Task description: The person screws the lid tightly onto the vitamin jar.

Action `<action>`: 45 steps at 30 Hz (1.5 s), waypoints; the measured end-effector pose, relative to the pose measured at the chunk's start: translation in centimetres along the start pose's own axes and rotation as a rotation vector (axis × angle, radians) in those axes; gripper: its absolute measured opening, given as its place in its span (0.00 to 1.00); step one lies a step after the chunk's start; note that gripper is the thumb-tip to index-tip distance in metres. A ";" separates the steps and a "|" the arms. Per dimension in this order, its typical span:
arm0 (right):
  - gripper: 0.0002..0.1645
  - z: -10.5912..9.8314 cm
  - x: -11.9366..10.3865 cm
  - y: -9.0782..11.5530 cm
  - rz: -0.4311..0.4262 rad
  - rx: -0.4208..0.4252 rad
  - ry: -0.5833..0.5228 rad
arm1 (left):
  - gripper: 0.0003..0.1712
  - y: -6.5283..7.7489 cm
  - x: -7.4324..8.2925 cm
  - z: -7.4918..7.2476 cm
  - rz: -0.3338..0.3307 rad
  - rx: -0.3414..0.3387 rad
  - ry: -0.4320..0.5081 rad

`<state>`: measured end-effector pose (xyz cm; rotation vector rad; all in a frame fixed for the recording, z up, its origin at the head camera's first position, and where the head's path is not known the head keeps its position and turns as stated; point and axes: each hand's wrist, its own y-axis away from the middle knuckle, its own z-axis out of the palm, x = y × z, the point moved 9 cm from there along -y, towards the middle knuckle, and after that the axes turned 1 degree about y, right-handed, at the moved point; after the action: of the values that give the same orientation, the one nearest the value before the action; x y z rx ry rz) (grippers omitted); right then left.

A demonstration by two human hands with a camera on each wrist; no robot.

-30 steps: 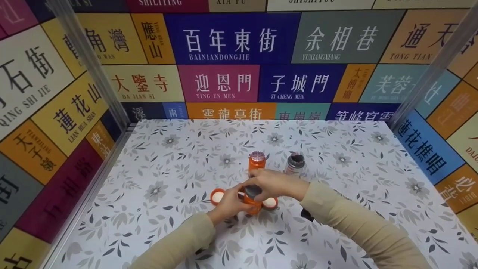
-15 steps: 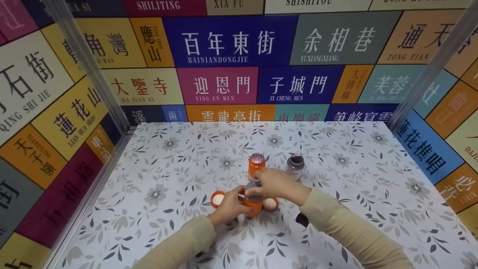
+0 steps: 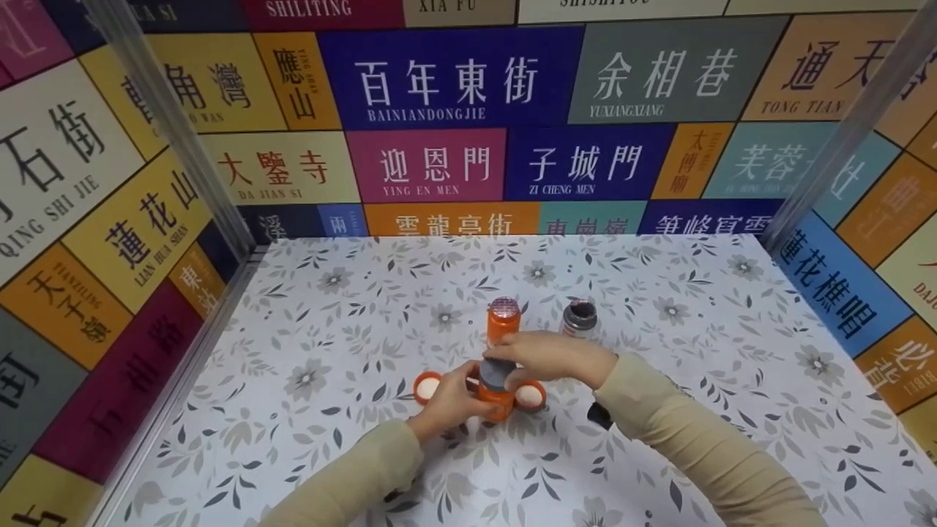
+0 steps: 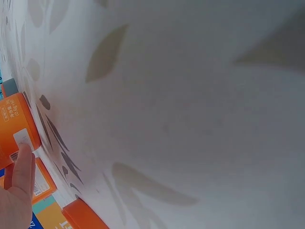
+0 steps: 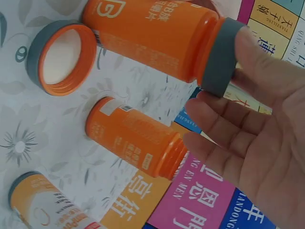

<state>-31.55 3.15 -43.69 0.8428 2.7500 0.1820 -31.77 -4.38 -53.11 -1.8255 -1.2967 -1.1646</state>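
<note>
An orange bottle (image 3: 497, 407) with a grey cap (image 3: 497, 375) on its top stands upright on the table. My left hand (image 3: 448, 404) grips its body; in the left wrist view, part of that hand (image 4: 20, 183) lies against the label. From above, my right hand (image 3: 556, 356) holds the cap's rim, and the right wrist view has the thumb and index finger on opposite sides of the cap (image 5: 221, 59). Just behind stands a second orange bottle (image 3: 504, 320), capless, with a shiny seal over its mouth. A grey-necked bottle (image 3: 580, 319) with a dark open mouth is to its right.
Two loose caps with orange rims and white liners lie upturned, the left cap (image 3: 417, 379) beside my left hand and the right cap (image 3: 542, 403) beside the held bottle. The floral-covered table (image 3: 351, 315) meets sign-covered walls (image 3: 454, 80) behind and at both sides.
My right hand's fingers have shifted around the grey cap, so more of its top shows now. The left hand and the held bottle have stayed in place.
</note>
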 end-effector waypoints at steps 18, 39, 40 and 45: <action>0.38 -0.4 -1.2 1.4 -0.171 0.008 -0.090 | 0.32 0.0 0.1 0.0 0.030 -0.014 0.013; 0.33 -0.2 1.3 -0.4 0.160 0.093 -0.049 | 0.30 0.2 0.1 0.1 0.036 0.027 -0.009; 0.33 -0.4 1.0 -0.3 0.108 0.071 -0.083 | 0.30 0.2 0.1 0.1 0.032 0.028 -0.008; 0.34 -0.9 -0.8 0.2 -0.139 -0.007 -0.106 | 0.31 0.2 0.1 0.1 0.027 0.029 0.007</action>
<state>-31.07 2.81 -42.67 0.6367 2.6943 0.1171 -31.56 -4.35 -53.03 -1.8114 -1.2745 -1.1314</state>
